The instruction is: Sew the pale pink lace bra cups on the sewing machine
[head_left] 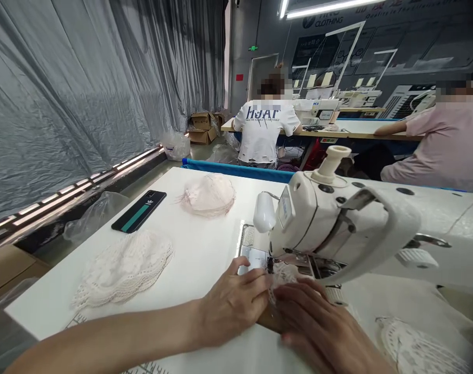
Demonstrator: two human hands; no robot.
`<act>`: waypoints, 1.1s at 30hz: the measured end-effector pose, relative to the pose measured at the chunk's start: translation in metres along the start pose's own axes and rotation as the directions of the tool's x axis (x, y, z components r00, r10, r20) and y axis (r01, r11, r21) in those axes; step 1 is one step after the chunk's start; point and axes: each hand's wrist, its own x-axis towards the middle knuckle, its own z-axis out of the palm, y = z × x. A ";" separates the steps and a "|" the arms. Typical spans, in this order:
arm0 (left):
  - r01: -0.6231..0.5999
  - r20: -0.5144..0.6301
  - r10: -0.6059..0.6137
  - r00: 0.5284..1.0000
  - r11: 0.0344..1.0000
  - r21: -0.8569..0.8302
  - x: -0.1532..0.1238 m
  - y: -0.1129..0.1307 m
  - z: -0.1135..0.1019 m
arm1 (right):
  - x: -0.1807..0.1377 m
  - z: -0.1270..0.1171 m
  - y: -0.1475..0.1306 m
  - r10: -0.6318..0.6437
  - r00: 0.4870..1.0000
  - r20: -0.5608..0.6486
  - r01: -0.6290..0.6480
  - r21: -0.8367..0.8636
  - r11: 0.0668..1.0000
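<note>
Head view: held lace (284,274) right at sewing machine (318,208) with left hand (236,298) and right hand (318,317), likely for steadiness, couldn't tell if pinched!

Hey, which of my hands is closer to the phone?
Your left. The left hand is to the right of the phone, beside the lace; the right hand is farther right, at the lace's other side.

The white openwork lace piece (284,274) and glossy white sewing machine (304,205) share a pale tone, the scalloped cream lace fabric (127,266) shows rows of eyelets, and the flat black rectangular phone (139,211) bears a teal stripe.
</note>
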 end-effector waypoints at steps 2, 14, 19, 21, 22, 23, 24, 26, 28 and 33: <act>-0.028 0.016 0.029 0.999 0.999 -0.037 -0.002 -0.002 0.001 | -0.003 0.001 -0.007 0.021 1.000 0.008 -0.022 0.063 0.998; -0.004 -0.055 0.001 0.998 0.999 -0.041 -0.002 -0.002 0.003 | -0.013 0.012 -0.018 0.122 0.992 -0.006 -0.121 0.123 0.985; -0.011 -0.038 0.009 0.999 0.999 -0.042 -0.002 -0.002 0.004 | -0.008 0.011 -0.023 0.148 0.987 -0.064 -0.139 0.124 0.983; -0.010 -0.027 0.008 1.000 0.999 -0.053 -0.001 -0.002 0.003 | -0.009 0.012 -0.023 0.157 0.986 -0.056 -0.148 0.136 0.980; -0.007 -0.024 0.006 1.000 0.998 -0.058 -0.001 -0.002 0.003 | -0.009 0.012 -0.023 0.162 0.985 -0.054 -0.153 0.137 0.979; -0.004 -0.023 0.002 1.000 0.998 -0.063 -0.001 -0.002 0.002 | -0.010 0.012 -0.023 0.169 0.984 -0.051 -0.161 0.134 0.978; -0.001 -0.024 0.000 1.000 0.998 -0.069 0.000 -0.002 0.001 | -0.010 0.011 -0.023 0.175 0.983 -0.049 -0.168 0.127 0.978; -0.001 -0.028 -0.002 1.000 0.997 -0.082 0.000 -0.002 0.000 | -0.009 0.009 -0.022 0.183 0.982 -0.044 -0.177 0.115 0.977; -0.007 -0.032 0.004 0.999 0.996 -0.094 -0.001 -0.002 0.000 | -0.007 0.005 -0.021 0.184 0.982 -0.050 -0.178 0.103 0.979; -0.004 0.015 0.005 1.000 0.995 -0.095 0.000 -0.005 0.003 | -0.004 0.000 -0.014 0.135 0.986 -0.094 -0.146 -0.115 0.983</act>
